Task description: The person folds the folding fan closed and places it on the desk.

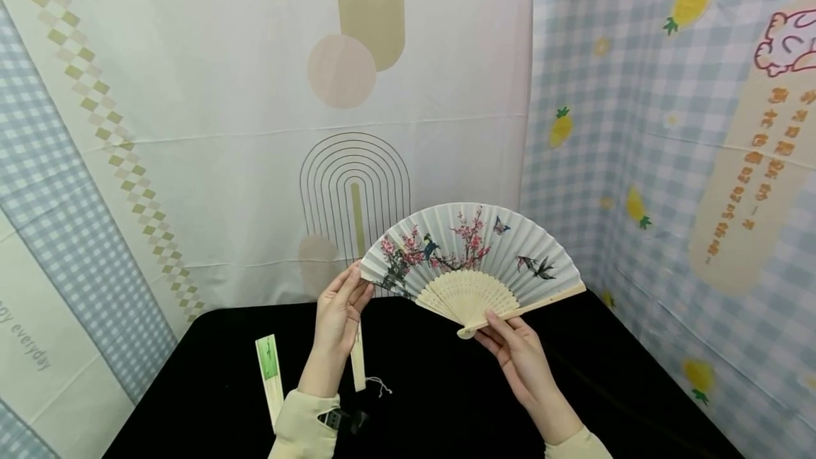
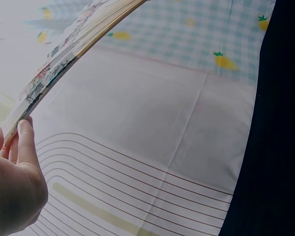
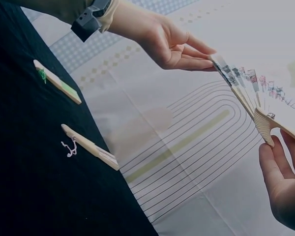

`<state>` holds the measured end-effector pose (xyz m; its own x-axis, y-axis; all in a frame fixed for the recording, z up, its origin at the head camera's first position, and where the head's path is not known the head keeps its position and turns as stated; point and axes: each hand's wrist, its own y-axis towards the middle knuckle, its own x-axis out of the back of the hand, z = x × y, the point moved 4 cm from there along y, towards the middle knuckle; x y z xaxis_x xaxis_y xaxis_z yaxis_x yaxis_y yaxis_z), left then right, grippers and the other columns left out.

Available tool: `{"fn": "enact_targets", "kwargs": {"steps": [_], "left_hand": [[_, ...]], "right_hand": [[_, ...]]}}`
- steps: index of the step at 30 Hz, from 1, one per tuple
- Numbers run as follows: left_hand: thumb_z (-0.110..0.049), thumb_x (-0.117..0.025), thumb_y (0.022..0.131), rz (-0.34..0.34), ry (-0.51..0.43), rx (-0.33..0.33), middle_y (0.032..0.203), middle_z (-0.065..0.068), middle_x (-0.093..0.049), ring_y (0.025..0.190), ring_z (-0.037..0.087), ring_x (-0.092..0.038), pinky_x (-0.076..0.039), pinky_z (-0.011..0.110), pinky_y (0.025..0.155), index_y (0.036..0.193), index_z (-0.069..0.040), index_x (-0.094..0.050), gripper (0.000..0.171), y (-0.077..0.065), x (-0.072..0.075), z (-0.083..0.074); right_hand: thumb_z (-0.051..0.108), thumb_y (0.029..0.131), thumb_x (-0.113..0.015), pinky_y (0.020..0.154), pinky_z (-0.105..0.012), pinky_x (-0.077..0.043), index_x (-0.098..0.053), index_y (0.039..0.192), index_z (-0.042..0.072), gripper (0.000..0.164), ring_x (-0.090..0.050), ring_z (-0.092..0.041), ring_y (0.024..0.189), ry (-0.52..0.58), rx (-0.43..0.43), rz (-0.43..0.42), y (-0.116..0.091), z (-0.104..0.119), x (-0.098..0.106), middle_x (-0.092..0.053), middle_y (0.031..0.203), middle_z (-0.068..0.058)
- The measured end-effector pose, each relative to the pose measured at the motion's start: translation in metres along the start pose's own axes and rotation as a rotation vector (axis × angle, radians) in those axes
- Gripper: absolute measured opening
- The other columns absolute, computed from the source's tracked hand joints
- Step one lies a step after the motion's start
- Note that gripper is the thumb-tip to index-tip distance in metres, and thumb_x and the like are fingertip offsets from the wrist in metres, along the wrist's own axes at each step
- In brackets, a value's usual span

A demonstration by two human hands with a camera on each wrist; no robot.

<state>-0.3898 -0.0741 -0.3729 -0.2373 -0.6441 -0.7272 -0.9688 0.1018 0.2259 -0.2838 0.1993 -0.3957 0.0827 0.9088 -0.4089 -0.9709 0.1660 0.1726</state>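
A folding fan (image 1: pixel 472 239) is spread wide above the black table, its pale leaf printed with pink blossoms, birds and a butterfly. My left hand (image 1: pixel 341 307) pinches the leaf's left edge between thumb and fingers. At the lower right, my right hand (image 1: pixel 519 356) grips the wooden guard stick close to the pivot, thumb on the front. The left wrist view shows the fan edge-on, with the left hand (image 2: pixel 19 172) at its end. From the right wrist view, the ribs bunch together at the pivot beside the right hand (image 3: pixel 285 177).
Two closed folding fans lie on the black tabletop (image 1: pixel 433 402): a green one (image 1: pixel 269 374) at left and a pale one (image 1: pixel 358 363) with a whitish tassel, partly behind the left hand. Patterned cloth curtains (image 1: pixel 255 197) stand behind and at both sides.
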Motion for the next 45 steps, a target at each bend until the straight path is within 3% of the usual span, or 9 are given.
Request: {"fn": "enact_targets", "kwargs": {"steps": [4, 12, 29, 38, 45], "left_hand": [[-0.009, -0.058, 0.104, 0.006, 0.008, 0.011, 0.11, 0.009, -0.074, 0.099, 0.017, -0.072, -0.058, 0.023, 0.084, 0.131, 0.0, -0.065, 0.029, -0.001, 0.0, 0.0], [-0.007, -0.056, 0.104, 0.013, 0.008, 0.013, 0.108, 0.009, -0.074, 0.097, 0.016, -0.073, -0.058, 0.023, 0.083, 0.113, -0.01, -0.075, 0.021, -0.001, 0.002, -0.002], [-0.005, -0.052, 0.105, 0.017, 0.025, 0.019, 0.1, 0.006, -0.075, 0.09, 0.013, -0.073, -0.058, 0.022, 0.081, 0.107, -0.012, -0.077, 0.026, -0.002, 0.005, -0.002], [-0.012, -0.048, 0.108, 0.053, 0.011, 0.013, 0.097, 0.004, -0.076, 0.09, 0.013, -0.072, -0.058, 0.023, 0.082, 0.106, -0.012, -0.077, 0.029, -0.005, 0.004, -0.004], [-0.012, -0.048, 0.108, 0.038, 0.017, 0.018, 0.1, 0.005, -0.076, 0.092, 0.014, -0.073, -0.058, 0.024, 0.083, 0.108, -0.011, -0.076, 0.027, -0.007, 0.005, -0.005]], "right_hand": [[0.016, 0.104, -0.059, 0.095, -0.034, -0.055, -0.065, 0.123, 0.009, 0.021, -0.069, -0.017, 0.106, -0.003, -0.014, -0.004, -0.001, -0.001, 0.0, -0.072, 0.113, -0.005], [0.016, 0.103, -0.06, 0.092, -0.034, -0.057, -0.065, 0.123, 0.006, 0.022, -0.07, -0.018, 0.104, -0.011, -0.047, -0.009, -0.001, -0.004, -0.001, -0.073, 0.11, -0.006], [0.014, 0.102, -0.062, 0.089, -0.035, -0.058, -0.064, 0.121, 0.003, 0.023, -0.071, -0.019, 0.101, -0.023, -0.076, -0.029, -0.002, -0.012, -0.001, -0.073, 0.108, -0.008], [0.013, 0.101, -0.062, 0.088, -0.035, -0.058, -0.065, 0.117, 0.004, 0.018, -0.071, -0.018, 0.099, -0.022, -0.087, -0.034, -0.002, -0.015, -0.001, -0.073, 0.105, -0.007], [0.01, 0.102, -0.06, 0.086, -0.034, -0.059, -0.066, 0.115, 0.006, 0.015, -0.072, -0.018, 0.099, -0.017, -0.096, -0.047, -0.002, -0.018, -0.001, -0.074, 0.105, -0.007]]}}
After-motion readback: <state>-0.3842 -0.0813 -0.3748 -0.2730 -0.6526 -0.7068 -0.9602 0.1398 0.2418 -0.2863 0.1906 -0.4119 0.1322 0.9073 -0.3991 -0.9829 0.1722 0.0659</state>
